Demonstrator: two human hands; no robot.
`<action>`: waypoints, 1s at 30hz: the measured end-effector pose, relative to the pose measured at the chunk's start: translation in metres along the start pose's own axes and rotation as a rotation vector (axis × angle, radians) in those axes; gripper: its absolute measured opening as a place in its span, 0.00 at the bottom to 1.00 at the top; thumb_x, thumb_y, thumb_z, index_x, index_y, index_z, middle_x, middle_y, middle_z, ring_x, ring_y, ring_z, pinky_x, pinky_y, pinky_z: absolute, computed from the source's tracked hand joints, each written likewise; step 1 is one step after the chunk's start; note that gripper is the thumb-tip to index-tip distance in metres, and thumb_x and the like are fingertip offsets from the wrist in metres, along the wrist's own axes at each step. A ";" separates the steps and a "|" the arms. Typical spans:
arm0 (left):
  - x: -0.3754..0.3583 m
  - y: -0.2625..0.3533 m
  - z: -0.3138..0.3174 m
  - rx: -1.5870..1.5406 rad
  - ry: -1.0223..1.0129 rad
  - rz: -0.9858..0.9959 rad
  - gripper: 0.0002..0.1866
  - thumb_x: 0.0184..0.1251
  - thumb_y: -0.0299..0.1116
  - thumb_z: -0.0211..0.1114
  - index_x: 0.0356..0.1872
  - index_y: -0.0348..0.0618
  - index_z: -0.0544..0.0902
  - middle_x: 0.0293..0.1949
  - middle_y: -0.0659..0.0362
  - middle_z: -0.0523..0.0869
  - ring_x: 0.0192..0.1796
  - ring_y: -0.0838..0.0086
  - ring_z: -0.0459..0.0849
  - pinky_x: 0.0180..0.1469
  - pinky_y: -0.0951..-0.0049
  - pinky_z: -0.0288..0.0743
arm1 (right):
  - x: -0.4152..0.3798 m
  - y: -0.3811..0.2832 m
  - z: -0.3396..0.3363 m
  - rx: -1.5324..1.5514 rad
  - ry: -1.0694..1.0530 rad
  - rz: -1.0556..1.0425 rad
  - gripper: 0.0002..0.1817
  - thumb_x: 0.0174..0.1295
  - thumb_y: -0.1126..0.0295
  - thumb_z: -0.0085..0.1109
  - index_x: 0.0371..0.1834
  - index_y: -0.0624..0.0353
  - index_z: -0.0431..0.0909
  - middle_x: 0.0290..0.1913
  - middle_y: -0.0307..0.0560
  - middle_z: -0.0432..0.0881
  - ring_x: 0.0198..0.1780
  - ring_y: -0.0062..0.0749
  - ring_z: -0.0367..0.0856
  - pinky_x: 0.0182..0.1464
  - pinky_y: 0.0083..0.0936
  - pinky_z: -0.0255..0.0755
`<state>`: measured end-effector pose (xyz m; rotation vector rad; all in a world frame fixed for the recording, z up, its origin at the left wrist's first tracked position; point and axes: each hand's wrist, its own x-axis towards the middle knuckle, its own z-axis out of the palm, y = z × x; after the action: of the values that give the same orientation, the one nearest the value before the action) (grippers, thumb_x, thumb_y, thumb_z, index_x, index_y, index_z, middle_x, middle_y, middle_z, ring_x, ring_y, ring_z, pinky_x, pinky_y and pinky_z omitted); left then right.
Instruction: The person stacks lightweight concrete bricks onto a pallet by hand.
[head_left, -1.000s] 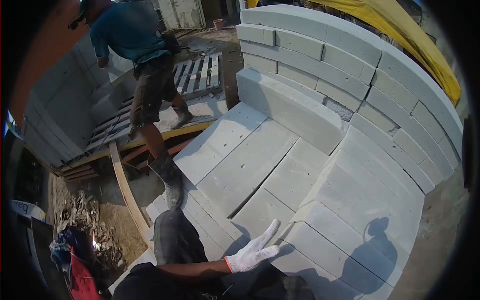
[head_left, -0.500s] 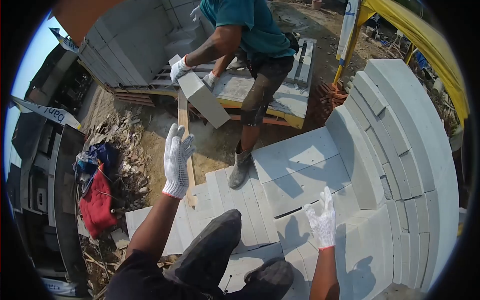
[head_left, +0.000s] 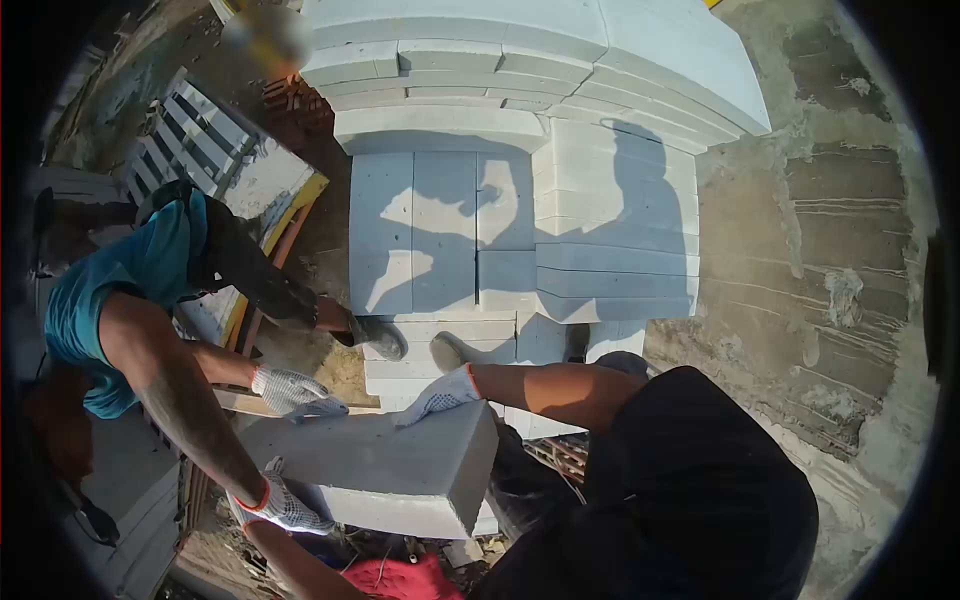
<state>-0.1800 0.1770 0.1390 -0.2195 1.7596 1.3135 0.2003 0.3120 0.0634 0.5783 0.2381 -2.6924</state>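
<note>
A long pale aerated concrete block (head_left: 370, 460) is held off the ground in front of me. My right hand (head_left: 440, 394), in a white knit glove, grips its upper edge near the right end. At the left end, my left hand (head_left: 242, 512) is beside the block, mostly covered by a co-worker's wrist; its fingers are hidden. The co-worker's two gloved hands are also on this block: one hand (head_left: 295, 392) along the upper edge, the other hand (head_left: 295, 508) at the lower left corner.
A co-worker in a teal shirt (head_left: 150, 260) leans in from the left. Stacked blocks (head_left: 445, 230) rise ahead, with a curved wall of blocks (head_left: 450, 60) behind. A wooden pallet (head_left: 200, 125) lies at upper left, rough concrete floor (head_left: 830, 250) at right, red cloth (head_left: 405, 578) and rubble below.
My view has swung to the right. My hands, open and apart before, have come to the block, and the right one now grips it. The co-worker has brought the block over to me.
</note>
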 end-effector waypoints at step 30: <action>-0.245 -0.681 0.801 0.168 -1.223 -0.476 0.35 0.67 0.50 0.61 0.71 0.44 0.65 0.67 0.54 0.71 0.68 0.63 0.68 0.69 0.60 0.62 | -0.599 0.257 -0.248 -0.166 2.115 -0.504 0.45 0.39 0.48 0.77 0.59 0.62 0.69 0.48 0.57 0.81 0.48 0.47 0.82 0.52 0.39 0.75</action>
<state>0.8120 0.4754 -0.1649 0.2281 0.6815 0.6543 0.8977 0.3308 0.0727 3.1342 1.0851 -1.0529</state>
